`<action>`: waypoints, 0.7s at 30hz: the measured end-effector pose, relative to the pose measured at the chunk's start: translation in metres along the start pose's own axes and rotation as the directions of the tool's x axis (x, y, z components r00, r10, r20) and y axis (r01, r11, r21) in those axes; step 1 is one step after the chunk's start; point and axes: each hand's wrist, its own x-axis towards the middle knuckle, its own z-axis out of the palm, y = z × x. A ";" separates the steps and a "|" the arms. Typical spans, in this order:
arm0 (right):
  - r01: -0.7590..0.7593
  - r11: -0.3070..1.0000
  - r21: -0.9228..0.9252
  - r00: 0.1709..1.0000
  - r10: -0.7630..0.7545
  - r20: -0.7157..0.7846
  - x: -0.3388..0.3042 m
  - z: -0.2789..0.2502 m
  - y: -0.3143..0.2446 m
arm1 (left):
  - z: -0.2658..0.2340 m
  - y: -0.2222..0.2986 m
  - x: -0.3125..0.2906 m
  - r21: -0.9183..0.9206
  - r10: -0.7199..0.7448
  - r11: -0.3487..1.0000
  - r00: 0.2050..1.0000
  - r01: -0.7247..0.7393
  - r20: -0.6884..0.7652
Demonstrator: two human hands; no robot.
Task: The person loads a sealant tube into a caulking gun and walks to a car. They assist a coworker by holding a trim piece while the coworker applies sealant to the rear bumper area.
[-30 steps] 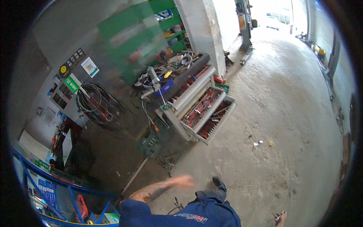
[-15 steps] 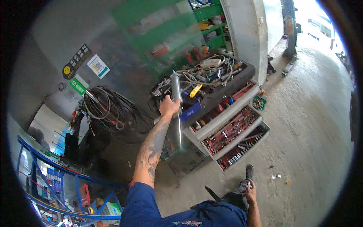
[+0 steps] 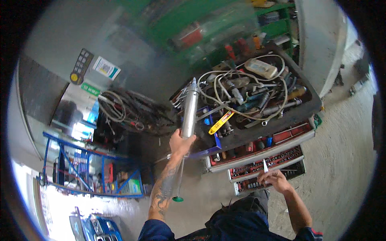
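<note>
In front of me my left hand (image 3: 183, 143) is closed round the lower end of a silver, tube-shaped caulking gun (image 3: 190, 114). Its pale nozzle points up and away, and a thin rod ending in a green disc hangs below. The barrel is at the left end of a black tool-cart tray (image 3: 257, 128). My right hand (image 3: 277, 180) is closed on a slim white pointed piece (image 3: 265, 166) in front of the pulled-out drawers; its lower end is hidden by the fingers. A yellow-handled tool (image 3: 221, 123) lies close to the barrel, beside a blue box edge (image 3: 205, 152).
The tray is piled with hand tools and a looped pale cable (image 3: 219, 94) with a white block (image 3: 260, 68). Open drawers (image 3: 263, 161) with sockets jut out below. Coiled hoses (image 3: 114, 106) hang on the left wall above a blue-framed rack (image 3: 88, 188). Green shelves (image 3: 277, 24) stand behind.
My view has come closer to the cart. The right hand has risen from beside my leg to the drawers, bringing the white piece into sight. My left hand still grips the caulking gun.
</note>
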 end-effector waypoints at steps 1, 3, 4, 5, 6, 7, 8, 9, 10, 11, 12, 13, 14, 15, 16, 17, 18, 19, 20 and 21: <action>-0.042 0.998 0.045 0.998 0.040 0.044 0.015 0.001 -0.018 | -0.005 -0.001 -0.011 -0.061 -0.120 0.991 0.992 0.122 0.039; -0.056 0.995 -0.086 0.985 0.069 0.158 0.045 0.016 -0.045 | -0.022 -0.006 -0.045 -0.157 -0.073 0.985 0.996 0.064 -0.048; -0.053 0.996 -0.068 0.979 0.065 0.192 0.052 0.030 -0.055 | -0.032 -0.008 -0.065 -0.207 -0.051 0.978 0.995 0.032 -0.086; -0.055 0.998 -0.013 0.951 0.056 0.303 0.066 0.049 -0.061 | -0.043 -0.008 -0.087 -0.247 -0.101 0.966 0.988 0.071 -0.112; -0.022 0.996 -0.082 0.924 0.051 0.378 0.076 0.065 -0.067 | -0.053 -0.009 -0.110 -0.324 -0.061 0.946 0.983 0.002 -0.172; 0.193 0.973 -0.129 0.905 -0.126 0.407 0.092 0.093 -0.064 | -0.061 -0.008 -0.132 -0.294 -0.024 0.954 0.967 -0.053 -0.253; 0.317 0.935 -0.158 0.859 -0.213 0.465 0.106 0.117 -0.063 | -0.067 -0.008 -0.152 -0.301 -0.017 0.950 0.950 -0.082 -0.311; 0.200 0.970 -0.138 0.900 -0.126 0.416 0.110 0.144 -0.056 | -0.070 -0.008 -0.176 -0.363 -0.097 0.931 0.934 -0.037 -0.345; 0.170 0.970 -0.176 0.899 -0.080 0.431 0.115 0.168 -0.048 | -0.070 -0.009 -0.201 -0.420 -0.155 0.907 0.906 -0.028 -0.394; 0.215 0.956 -0.199 0.875 -0.099 0.474 0.122 0.195 -0.036 | -0.068 -0.012 -0.224 -0.448 -0.194 0.894 0.876 -0.028 -0.442; 0.342 0.923 -0.178 0.822 -0.202 0.532 0.126 0.221 -0.022 | -0.062 -0.017 -0.246 -0.465 -0.223 0.884 0.837 -0.043 -0.500; 0.198 0.962 -0.188 0.788 -0.043 0.614 0.125 0.241 -0.007 | -0.056 -0.024 -0.266 -0.468 -0.243 0.882 0.786 -0.065 -0.568; 0.033 0.986 -0.163 0.754 0.083 0.652 0.113 0.257 0.010 | -0.052 -0.033 -0.288 -0.393 -0.213 0.917 0.754 -0.065 -0.621; -0.072 0.988 -0.138 0.711 0.148 0.688 0.096 0.269 0.026 | -0.047 -0.043 -0.308 -0.345 -0.179 0.935 0.729 -0.083 -0.660; -0.172 0.962 -0.211 0.674 0.271 0.687 0.083 0.277 0.040 | -0.042 -0.053 -0.327 -0.446 -0.278 0.894 0.735 -0.037 -0.619; -0.216 0.968 -0.128 0.617 0.237 0.750 0.069 0.282 0.052 | -0.035 -0.059 -0.347 -0.582 -0.367 0.813 0.749 -0.031 -0.552; -0.261 0.957 -0.128 0.579 0.261 0.772 0.052 0.284 0.062 | -0.029 -0.066 -0.366 -0.556 -0.357 0.829 0.706 -0.063 -0.611; -0.301 0.942 -0.148 0.558 0.300 0.774 0.037 0.287 0.069 | -0.025 -0.073 -0.379 -0.523 -0.329 0.845 0.666 -0.108 -0.669; -0.152 0.966 -0.207 0.554 0.257 0.792 0.024 0.289 0.072 | -0.025 -0.082 -0.392 -0.511 -0.313 0.847 0.641 -0.145 -0.701; 0.006 0.961 -0.276 0.555 0.226 0.800 0.012 0.292 0.073 | -0.024 -0.089 -0.409 -0.475 -0.314 0.875 0.639 -0.092 -0.702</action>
